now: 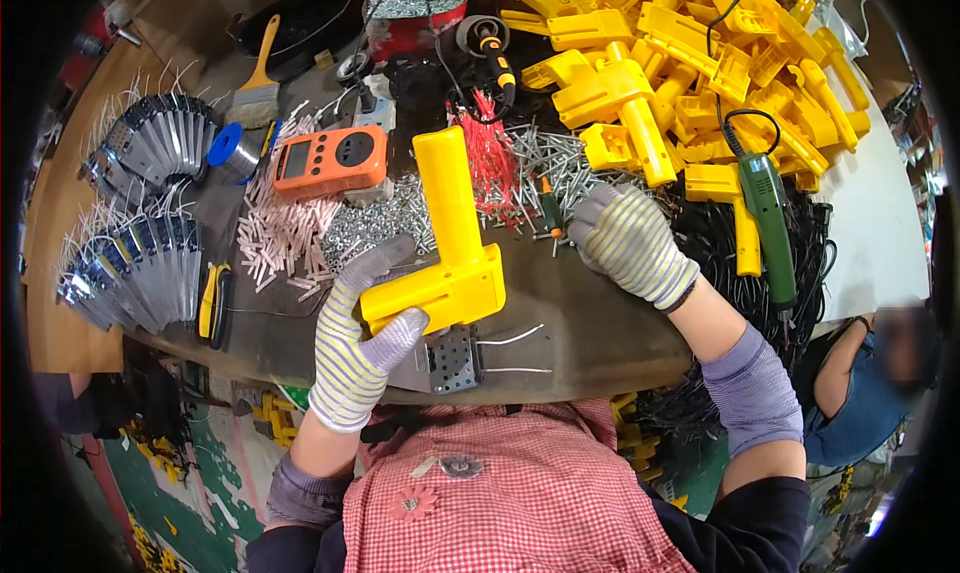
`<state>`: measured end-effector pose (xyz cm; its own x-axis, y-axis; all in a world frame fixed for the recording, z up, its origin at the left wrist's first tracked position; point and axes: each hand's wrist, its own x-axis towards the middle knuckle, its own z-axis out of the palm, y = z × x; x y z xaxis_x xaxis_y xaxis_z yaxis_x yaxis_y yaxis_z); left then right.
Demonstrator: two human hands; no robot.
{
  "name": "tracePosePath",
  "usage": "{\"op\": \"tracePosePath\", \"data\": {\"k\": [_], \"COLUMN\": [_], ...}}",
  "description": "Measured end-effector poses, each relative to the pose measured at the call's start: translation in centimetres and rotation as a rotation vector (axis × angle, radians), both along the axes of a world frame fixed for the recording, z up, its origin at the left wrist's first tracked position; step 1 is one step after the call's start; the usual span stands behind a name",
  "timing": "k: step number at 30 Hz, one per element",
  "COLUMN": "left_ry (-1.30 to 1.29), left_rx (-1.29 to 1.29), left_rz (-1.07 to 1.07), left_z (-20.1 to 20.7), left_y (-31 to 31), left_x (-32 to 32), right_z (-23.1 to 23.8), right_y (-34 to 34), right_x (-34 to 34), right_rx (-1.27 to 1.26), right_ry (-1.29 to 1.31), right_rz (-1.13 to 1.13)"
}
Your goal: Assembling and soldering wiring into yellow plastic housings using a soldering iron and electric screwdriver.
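Observation:
My gloved left hand [352, 348] is closed around a yellow plastic tool housing [455, 213], a body with a round tube standing up from it. Just below the housing, a small circuit board [457, 361] with two white wires lies by the table's front edge. My gloved right hand [632, 243] rests at the right side of a heap of long screws [570, 163], its fingers curled together. Whatever those fingertips may hold is hidden. Close beside them lies a small screwdriver [550, 208] with a dark green and orange handle.
Yellow housings [690, 73] are piled at the far right, with a green electric screwdriver [768, 213] and black cables [810, 263] nearer. An orange meter [330, 163] stands amid pale sleeves [275, 228]. Circuit boards [140, 268], a solder spool [235, 153] and pliers [213, 305] lie left.

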<state>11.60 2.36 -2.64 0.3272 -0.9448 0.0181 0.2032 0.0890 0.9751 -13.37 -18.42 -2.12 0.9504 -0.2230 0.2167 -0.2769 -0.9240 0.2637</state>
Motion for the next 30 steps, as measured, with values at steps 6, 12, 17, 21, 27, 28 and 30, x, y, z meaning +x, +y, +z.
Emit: {"op": "tracePosePath", "data": {"k": [6, 12, 17, 21, 27, 28, 30], "left_ry": [-0.083, -0.278, -0.383, -0.360, -0.351, -0.359, -0.386], "left_rx": [-0.036, -0.092, -0.114, -0.084, -0.106, -0.114, -0.094], "left_rz": [-0.011, -0.057, -0.028, -0.007, -0.036, -0.037, -0.049], "left_z": [0.0, 0.7, 0.4, 0.4, -0.1, -0.2, 0.1], "left_y": [0.0, -0.2, -0.3, -0.1, -0.2, -0.2, -0.5], "left_x": [0.4, 0.2, 0.7, 1.1, 1.2, 1.1, 0.9], "right_z": [1.4, 5.6, 4.8, -0.4, -0.3, -0.4, 0.5], "right_y": [1.1, 5.4, 6.6, 7.0, 7.3, 7.4, 7.0], "right_x": [-0.1, 2.5, 1.9, 1.0, -0.5, -0.5, -0.1], "right_rx": [0.794, 1.542, 0.682, 0.402, 0.232, 0.198, 0.219], "right_ry": [-0.738, -1.107, -0.548, -0.314, -0.118, -0.051, -0.079], "right_rz": [-0.246, -0.318, -0.274, -0.198, -0.306, -0.334, -0.309]}}
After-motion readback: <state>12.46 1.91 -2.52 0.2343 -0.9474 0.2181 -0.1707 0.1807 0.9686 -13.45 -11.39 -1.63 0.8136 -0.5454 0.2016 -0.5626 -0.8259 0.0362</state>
